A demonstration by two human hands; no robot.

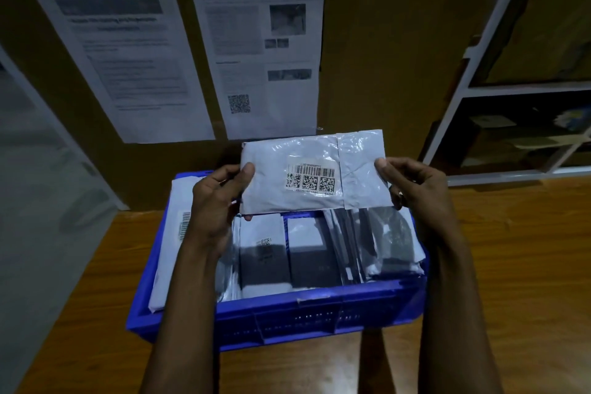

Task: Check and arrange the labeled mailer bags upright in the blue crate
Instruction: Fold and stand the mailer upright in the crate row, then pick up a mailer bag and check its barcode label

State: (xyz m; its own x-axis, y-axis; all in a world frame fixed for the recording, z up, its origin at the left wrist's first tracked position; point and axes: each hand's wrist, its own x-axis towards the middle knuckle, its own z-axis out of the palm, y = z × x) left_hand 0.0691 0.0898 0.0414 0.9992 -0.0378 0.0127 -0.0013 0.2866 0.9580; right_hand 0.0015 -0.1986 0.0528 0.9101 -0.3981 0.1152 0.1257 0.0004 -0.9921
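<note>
— Head view: where is the bag (pixel 311 169), measured against the crate (pixel 287 313)?
— Above the crate's far half, flat face toward the camera, its lower edge just over the packed bags (pixel 265 253).
— And the grip?
— The left hand (pixel 214 201) pinches the bag's left edge with the thumb on the front. The right hand (pixel 415 189) pinches the right edge the same way. The fingers behind the bag are hidden.
— Can you read the label (pixel 310 177)?
— It has a barcode and three square codes. The digits are too small to read, and the bottom row is cut off.
— What's inside the crate?
— Bags on edge in rows, several of them dark. The one at the crate's left wall shows a barcode, partly covered by the left wrist. I cannot count them.
— And around the crate?
— There is a wooden table (pixel 511 249) under it. Behind it is cardboard (pixel 383 57) with two printed sheets (pixel 256 57), their text blurred. To the right of the crate stands a white shelf (pixel 479 89), its contents too dim to make out.
</note>
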